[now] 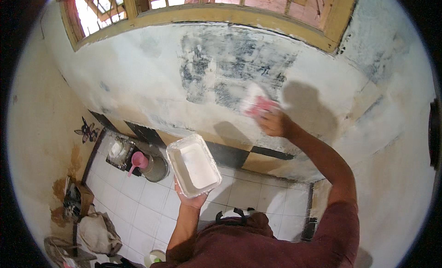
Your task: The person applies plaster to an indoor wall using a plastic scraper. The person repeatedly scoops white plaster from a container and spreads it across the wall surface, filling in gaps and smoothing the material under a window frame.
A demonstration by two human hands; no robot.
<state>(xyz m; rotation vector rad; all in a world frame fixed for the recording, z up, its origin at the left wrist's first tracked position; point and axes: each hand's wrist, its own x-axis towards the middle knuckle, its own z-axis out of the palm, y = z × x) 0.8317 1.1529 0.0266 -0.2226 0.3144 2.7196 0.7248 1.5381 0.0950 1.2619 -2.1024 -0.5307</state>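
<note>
My left hand (193,200) supports a white rectangular tub (207,153) from below, its fingers mostly hidden beneath it. A pale white paste (195,164) covers the tub's inside, and its rim is crusted with the same white. My right hand (275,123) is raised at the wall, gripping a flat red spreader (261,106) smeared with white. Motion blurs the spreader, and I cannot tell whether its edge touches the wall. Just beyond it is a dark, patchy area of wall (230,60) thinly streaked with white.
A yellow window frame (193,14) with grilles runs above. Low on the left, a pink dipper (139,160) rests by a grey bucket (157,170). A cloth sack (97,232) lies on the tiled floor (147,212). The side wall (391,185) stands close on my right.
</note>
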